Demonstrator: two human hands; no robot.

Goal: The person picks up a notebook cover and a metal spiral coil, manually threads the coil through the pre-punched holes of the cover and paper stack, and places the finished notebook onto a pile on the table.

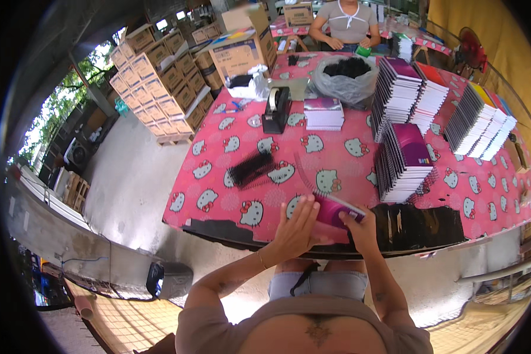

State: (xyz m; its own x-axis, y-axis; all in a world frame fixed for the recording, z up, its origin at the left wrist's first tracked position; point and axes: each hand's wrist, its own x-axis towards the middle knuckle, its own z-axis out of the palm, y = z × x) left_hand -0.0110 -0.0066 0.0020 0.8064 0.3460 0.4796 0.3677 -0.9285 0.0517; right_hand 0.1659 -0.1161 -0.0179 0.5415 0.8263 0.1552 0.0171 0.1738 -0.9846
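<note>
The pink, cat-face-printed worktop is filling the middle of the view, its near edge partly covered by a black patch. Beyond its left side, a stack of cartons is standing on a pallet. On the worktop's right, tall piles of spiral notebooks are standing close together; the nearest pile is rising just beyond the right hand. It could be toppling if that arm swings outward and knocks it, because the books are only resting on one another. A plastic bag holding something black is sitting at the far side.

The purple notebook is lying between the person's hands at the near edge. The right fingers are gripping its right end, thumb on the cover; the left hand is spreading flat, fingers extended along its left part. With so little worktop beneath it, the notebook could be slipping off if the right grip loosens.

Loose black coils are lying to the left. A thin coil, blurred, is sticking out from the notebook's far corner; it could be bending or snagging if pushed unevenly.
</note>
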